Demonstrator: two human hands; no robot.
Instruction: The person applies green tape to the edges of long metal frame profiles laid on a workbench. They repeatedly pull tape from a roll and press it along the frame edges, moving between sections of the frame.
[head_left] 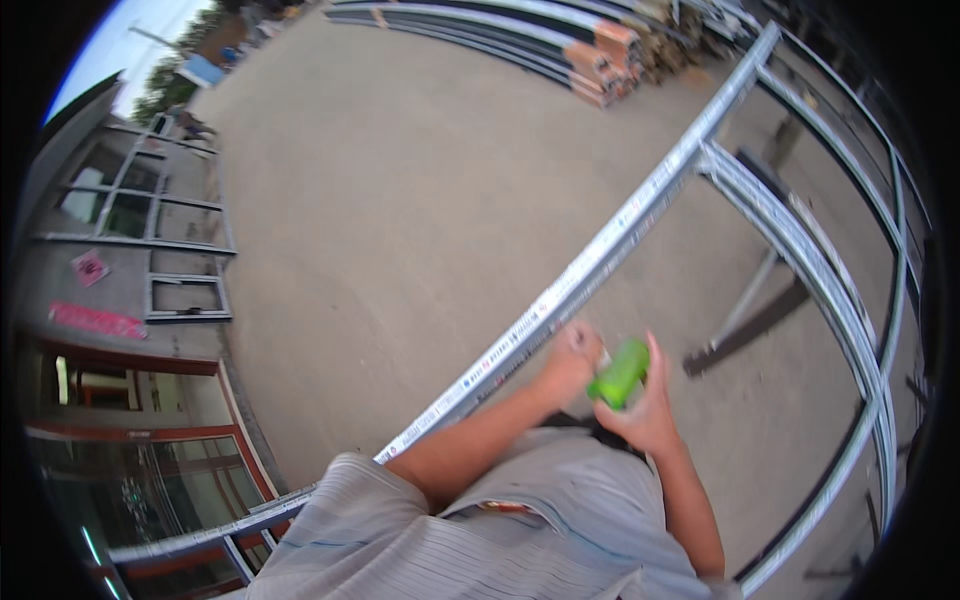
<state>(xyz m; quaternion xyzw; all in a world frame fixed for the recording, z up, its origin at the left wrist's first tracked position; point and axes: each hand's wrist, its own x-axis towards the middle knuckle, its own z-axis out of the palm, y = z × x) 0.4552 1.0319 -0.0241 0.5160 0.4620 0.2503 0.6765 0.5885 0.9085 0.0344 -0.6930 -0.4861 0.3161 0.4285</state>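
Close in front of my body, my right hand [648,412] is closed round a bright green, roughly cylindrical object [621,375], too blurred to name. My left hand [572,360] is held just left of it with the fingers curled in. A small pale bit shows at those fingertips, but I cannot make out what it is. Just beyond my left hand runs a long metal frame bar [560,292], wrapped in printed protective film. Whether that hand touches the bar I cannot tell.
Curved metal bars [815,255] join the frame on the right. A dark-ended support [745,318] stands beneath it. Stacked long profiles [480,28] with orange-wrapped ends [605,62] lie at the far side. Window frames [150,205] lean against the building at left, above a glazed red-framed doorway [150,432].
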